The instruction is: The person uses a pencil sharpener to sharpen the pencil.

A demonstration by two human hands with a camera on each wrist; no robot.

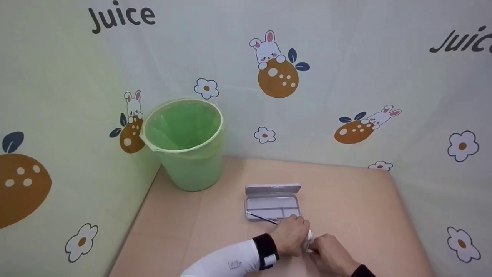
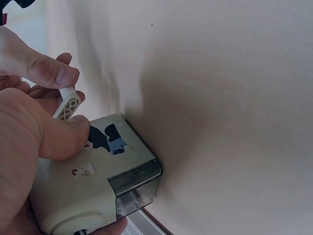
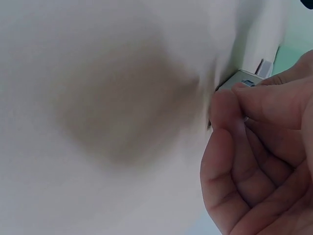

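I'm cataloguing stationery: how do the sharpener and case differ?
The sharpener is chunky and cream; the case is flat and grey. The left hand grips the sharpener, while the case lies on the table. The sharpener has pictures and a crank; the case has compartments and a raised lid. Both are pale.

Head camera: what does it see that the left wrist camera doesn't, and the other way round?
Only the head camera shows the green bucket and bunny pictures. Only the left wrist camera shows the stickers and clear drawer on the sharpener. Both show the left grip holding the sharpener and the right grip on its crank handle.
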